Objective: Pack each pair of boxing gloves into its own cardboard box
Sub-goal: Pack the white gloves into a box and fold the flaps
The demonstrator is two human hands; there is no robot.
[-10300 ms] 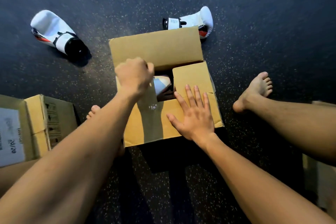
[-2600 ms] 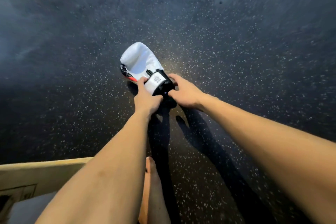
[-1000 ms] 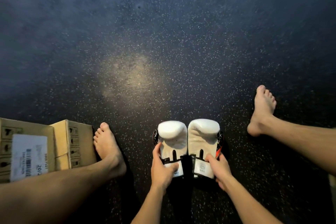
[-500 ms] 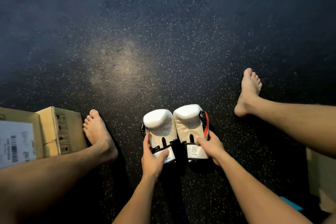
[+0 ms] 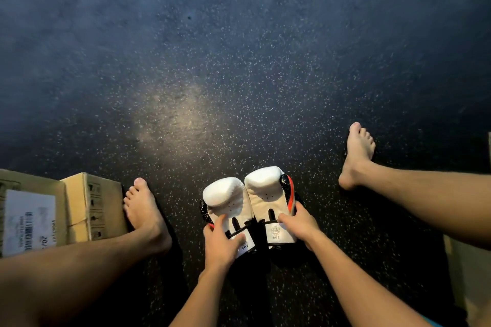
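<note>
Two white boxing gloves with black and red trim lie side by side, palms up, on the dark speckled floor between my legs. My left hand (image 5: 221, 243) grips the cuff of the left glove (image 5: 225, 202). The right glove (image 5: 267, 191) is held at its cuff by my right hand (image 5: 300, 223), thumb over the palm side. A closed cardboard box (image 5: 79, 207) with a white barcode label sits at the left, beside my left foot. Part of another cardboard box (image 5: 467, 273) shows at the right edge.
My bare left leg and foot (image 5: 143, 212) stretch out on the left, my right leg and foot (image 5: 358, 156) on the right. The dark speckled floor (image 5: 239, 61) fills the view ahead of the gloves.
The gloves and both hands have stayed together on the floor, held by their cuffs. Only the view has shifted a little; earlier I fetched a glove from farther out and set the pair together.
</note>
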